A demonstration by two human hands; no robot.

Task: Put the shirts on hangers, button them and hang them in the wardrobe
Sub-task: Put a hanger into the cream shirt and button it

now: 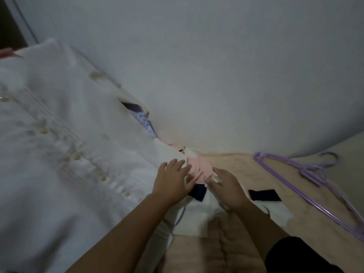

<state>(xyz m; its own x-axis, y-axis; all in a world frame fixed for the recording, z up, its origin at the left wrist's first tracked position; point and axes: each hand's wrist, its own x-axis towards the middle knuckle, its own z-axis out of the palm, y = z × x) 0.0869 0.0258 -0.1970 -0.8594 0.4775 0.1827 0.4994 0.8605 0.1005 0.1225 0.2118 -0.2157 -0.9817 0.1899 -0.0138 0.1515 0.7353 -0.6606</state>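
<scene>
Both hands, left hand (173, 179) and right hand (226, 189), reach with fingers spread onto a pink garment (199, 166) on the tan bed cover (226, 251), apparently gripping nothing, beside a white buttoned shirt (65, 146), purple hangers (307, 174) lying well right.

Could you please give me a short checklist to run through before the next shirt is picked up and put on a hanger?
1. Spare hanger at hand: purple hangers lie on the beige bedding to the right. Ok.
2. Both hands free: left hand and right hand rest with fingers spread on the pink garment. Ok.
3. Pink garment separated from the pile: dark pieces lie against it. Not ok.
4. White shirt buttoned: blurred. Cannot tell.
5. Wardrobe within reach: not in view. Cannot tell.
</scene>
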